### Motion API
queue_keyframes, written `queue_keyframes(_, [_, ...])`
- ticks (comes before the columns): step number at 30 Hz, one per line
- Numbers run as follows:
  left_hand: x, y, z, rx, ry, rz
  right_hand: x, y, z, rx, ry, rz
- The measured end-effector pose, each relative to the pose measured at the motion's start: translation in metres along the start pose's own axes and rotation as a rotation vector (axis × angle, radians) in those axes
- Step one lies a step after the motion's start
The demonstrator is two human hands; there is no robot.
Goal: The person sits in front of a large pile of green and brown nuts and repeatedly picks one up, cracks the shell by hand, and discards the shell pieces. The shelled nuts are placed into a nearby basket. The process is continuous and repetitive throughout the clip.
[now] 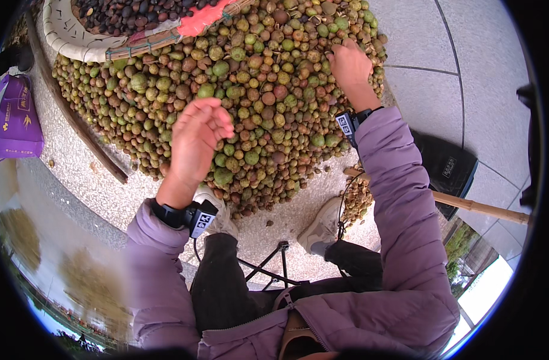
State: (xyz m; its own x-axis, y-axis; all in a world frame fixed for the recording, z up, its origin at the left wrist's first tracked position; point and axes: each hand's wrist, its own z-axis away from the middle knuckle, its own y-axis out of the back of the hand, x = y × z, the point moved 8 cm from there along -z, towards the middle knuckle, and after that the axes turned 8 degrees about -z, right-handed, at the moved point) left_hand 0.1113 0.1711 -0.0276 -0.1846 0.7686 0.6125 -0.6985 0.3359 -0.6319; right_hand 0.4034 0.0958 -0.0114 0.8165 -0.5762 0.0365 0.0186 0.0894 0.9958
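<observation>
A wide heap of small round green, yellow and brown fruits [265, 121], probably oil-tea camellia fruits, lies on the ground before me. Above its left-middle part is my left hand [198, 135], its fingers loosely curled and apart, with nothing seen in it. My right hand [351, 63] reaches to the heap's upper right side, fingers bent down at the fruits and shells; whether it grips one is hidden. A woven basket [83, 47] with a pale rim rests on the heap's upper left and holds dark brown seeds [135, 15]. Red cloth or plastic [204, 20] covers part of its edge.
A purple bag [15, 119] stands at the left, beside a long curved wooden strip [78, 121]. At the right are a black flat object [458, 162] and a bamboo pole [481, 207]. A small pile of shells [359, 200] lies near my shoe [321, 225].
</observation>
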Motion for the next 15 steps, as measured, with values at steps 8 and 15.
queue_keyframes(8, [-0.064,-0.011,0.033,-0.076,0.281,-0.056,0.002,0.007,0.022,0.156,0.04,-0.105])
queue_keyframes(15, [-0.068,-0.012,0.041,-0.077,0.285,-0.098,0.001,-0.023,0.005,-0.083,0.062,0.112])
